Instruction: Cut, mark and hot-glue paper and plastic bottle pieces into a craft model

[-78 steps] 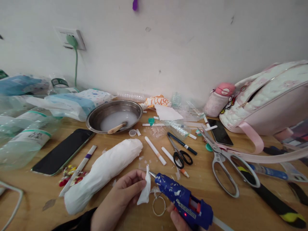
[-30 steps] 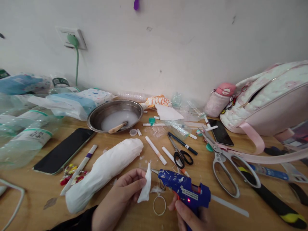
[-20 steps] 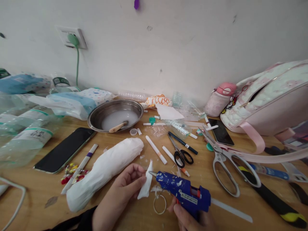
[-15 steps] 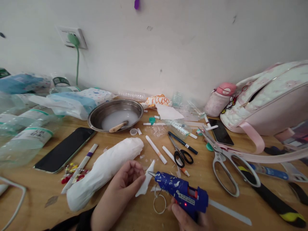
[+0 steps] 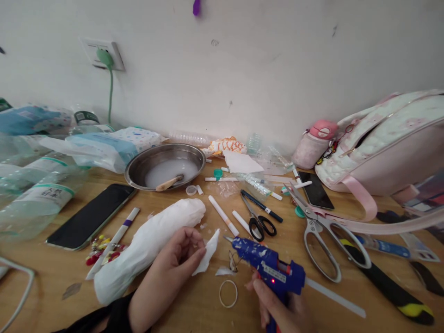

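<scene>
While the right hand (image 5: 282, 309) is clenched around the grip of the blue glue gun (image 5: 268, 268), the tool is held low over the counter (image 5: 52, 277), close to the near edge and a little right of centre. Its long axis runs diagonally. The grip end lies toward the near edge, and the nozzle points away and to the left, at the paper scrap (image 5: 207, 252). The nozzle tip is just beside the scrap but apart from it. A red lamp glows on the side of the body (white flecks are stuck over the casing). A translucent glue stick (image 5: 335, 298) projects from the rear of the gun and extends toward the right edge.

The left hand (image 5: 176, 260) pinches the paper scrap between thumb and fingertips. The scrap's free end is raised and angled toward the far edge. Just left of this hand lies a white paper-wrapped form (image 5: 149, 245). Its long axis is also diagonal, with one end toward the near edge and the other toward the metal bowl (image 5: 138, 162) at the far side. A thin ring (image 5: 228, 293) lies flat between the two hands. Black-handled scissors (image 5: 258, 222) lie beyond the nozzle. Larger steel scissors (image 5: 322, 231) lie further right. A phone (image 5: 92, 217) lies face up toward the left edge.
</scene>
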The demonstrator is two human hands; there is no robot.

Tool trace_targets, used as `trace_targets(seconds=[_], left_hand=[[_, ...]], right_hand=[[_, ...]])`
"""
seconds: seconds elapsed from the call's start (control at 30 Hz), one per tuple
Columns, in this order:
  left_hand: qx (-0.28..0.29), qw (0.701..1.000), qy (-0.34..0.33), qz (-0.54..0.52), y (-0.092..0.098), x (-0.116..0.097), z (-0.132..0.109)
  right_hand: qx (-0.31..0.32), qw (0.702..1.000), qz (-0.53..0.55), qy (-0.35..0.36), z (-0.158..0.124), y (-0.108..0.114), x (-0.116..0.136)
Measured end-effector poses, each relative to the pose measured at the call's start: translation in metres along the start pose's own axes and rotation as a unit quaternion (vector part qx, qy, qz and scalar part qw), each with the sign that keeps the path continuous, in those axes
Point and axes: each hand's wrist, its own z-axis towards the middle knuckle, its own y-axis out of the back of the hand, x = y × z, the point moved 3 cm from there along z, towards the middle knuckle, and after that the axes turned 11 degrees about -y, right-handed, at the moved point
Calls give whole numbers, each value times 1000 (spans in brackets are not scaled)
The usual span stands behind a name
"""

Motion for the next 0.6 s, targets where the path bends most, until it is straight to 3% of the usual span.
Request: trace_targets(seconds=[0.1, 0.23, 0.37, 0.5, 0.6], left_hand=[[27, 993, -58, 103, 3, -6, -1], [117, 959, -183, 180, 1, -19, -2], [123, 928, -267, 229, 2, -21, -3], [132, 868, -372, 301, 2, -19, -5], [153, 848, -403, 309, 1, -18, -4]], right_hand=[[60, 996, 62, 29, 9, 4, 12], [71, 987, 138, 31, 20, 11, 22], [73, 979, 185, 42, 25, 14, 29], [59, 977, 200, 55, 26, 18, 36], [53, 974, 209, 63, 27, 19, 38]])
